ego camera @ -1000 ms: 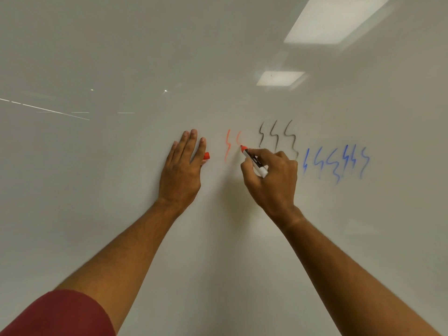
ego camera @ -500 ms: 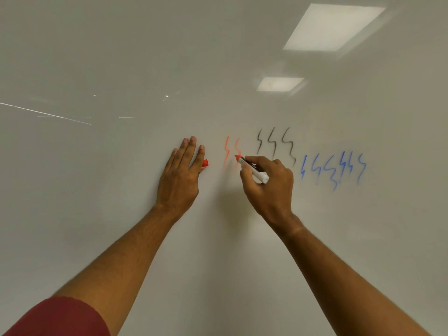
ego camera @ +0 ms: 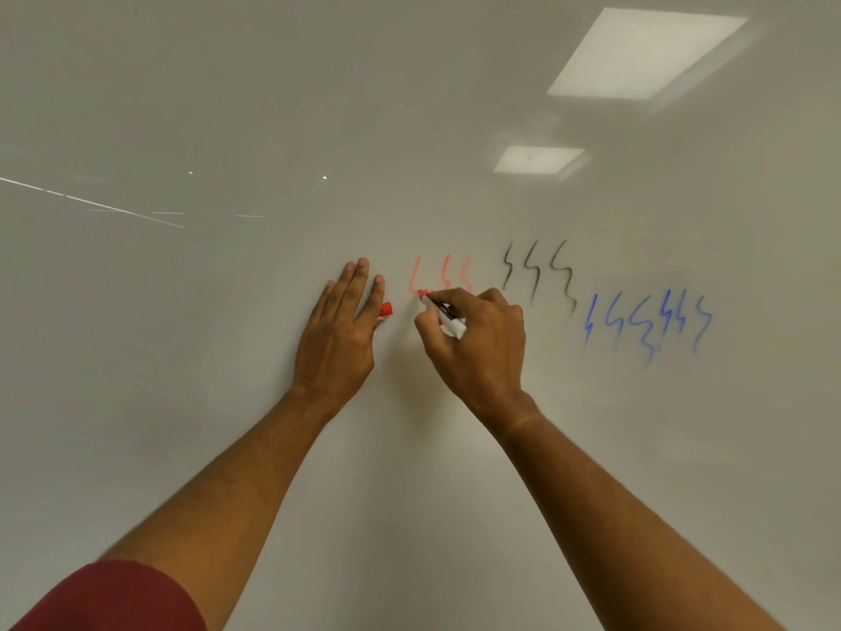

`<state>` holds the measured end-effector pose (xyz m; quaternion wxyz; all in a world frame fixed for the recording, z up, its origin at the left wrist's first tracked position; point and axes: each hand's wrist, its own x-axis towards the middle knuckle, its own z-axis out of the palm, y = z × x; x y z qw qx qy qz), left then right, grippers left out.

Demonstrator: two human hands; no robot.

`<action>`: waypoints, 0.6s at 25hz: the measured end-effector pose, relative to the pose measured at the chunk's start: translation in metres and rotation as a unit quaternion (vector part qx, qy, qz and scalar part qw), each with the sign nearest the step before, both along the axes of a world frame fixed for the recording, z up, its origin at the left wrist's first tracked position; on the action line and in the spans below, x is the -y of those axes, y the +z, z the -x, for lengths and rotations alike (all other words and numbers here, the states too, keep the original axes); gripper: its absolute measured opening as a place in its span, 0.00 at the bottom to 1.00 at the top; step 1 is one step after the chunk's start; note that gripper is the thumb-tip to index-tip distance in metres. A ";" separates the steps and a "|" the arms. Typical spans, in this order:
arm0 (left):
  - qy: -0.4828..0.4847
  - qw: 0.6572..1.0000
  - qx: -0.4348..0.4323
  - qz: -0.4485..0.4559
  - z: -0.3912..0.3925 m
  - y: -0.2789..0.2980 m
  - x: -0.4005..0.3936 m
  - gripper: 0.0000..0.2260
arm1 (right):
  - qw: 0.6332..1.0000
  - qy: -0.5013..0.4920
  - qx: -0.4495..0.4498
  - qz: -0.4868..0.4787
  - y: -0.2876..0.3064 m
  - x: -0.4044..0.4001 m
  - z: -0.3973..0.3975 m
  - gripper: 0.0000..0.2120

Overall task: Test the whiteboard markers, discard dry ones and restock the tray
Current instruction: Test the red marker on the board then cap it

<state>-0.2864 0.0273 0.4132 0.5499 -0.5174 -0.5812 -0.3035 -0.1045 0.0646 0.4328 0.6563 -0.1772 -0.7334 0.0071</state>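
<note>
A: Item 1, board?
B: Whiteboard (ego camera: 227,357), glossy, fills the view. Landmark for the rest = the red squiggles (ego camera: 439,277), approx. mid-board.

A: Item 2, R hand?
B: Right hand (ego camera: 478,343), just below and right of the red squiggles. Fingers curled round a red marker (ego camera: 443,311), pinch grip nr the tip. White barrel w/ black print, uncapped. Red tip sits on the board at the foot of the leftmost red squiggle, touching it. Barrel slants down-right from there into the hand.

A: Item 3, L hand?
B: Left hand (ego camera: 339,330), left of the red squiggles, near but apart from the marker tip. Fingers straight, laid flat vs. the board, pointing up. Red cap (ego camera: 386,309) pokes out from under the index-finger side, toward the squiggles. Thumb hidden, so can't tell exactly how the cap is kept there; fingers themselves aren't curled.

A: Item 4, other marks?
B: Black squiggles (ego camera: 537,275), 3 of them, right of the red set. Blue squiggles (ego camera: 646,323), several, further right and a bit lower. Red ones look paler than both.

A: Misc.?
B: Ceiling light reflection (ego camera: 646,54), well above-right of the red squiggles; smaller one below it. Dark red sleeve (ego camera: 113,598) on the L arm, far below-left.
</note>
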 end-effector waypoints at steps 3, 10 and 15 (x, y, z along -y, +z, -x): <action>-0.002 1.000 -0.003 -0.005 -0.001 -0.001 0.001 0.28 | 0.999 -0.025 0.009 0.033 -0.021 0.006 -0.009 0.11; -0.002 1.000 0.005 -0.012 -0.003 -0.013 0.004 0.27 | 0.977 0.144 -0.032 0.155 -0.044 0.003 -0.039 0.04; -0.038 0.999 0.001 -0.038 -0.008 -0.038 0.011 0.23 | 0.951 0.203 -0.047 0.230 -0.066 -0.006 -0.054 0.06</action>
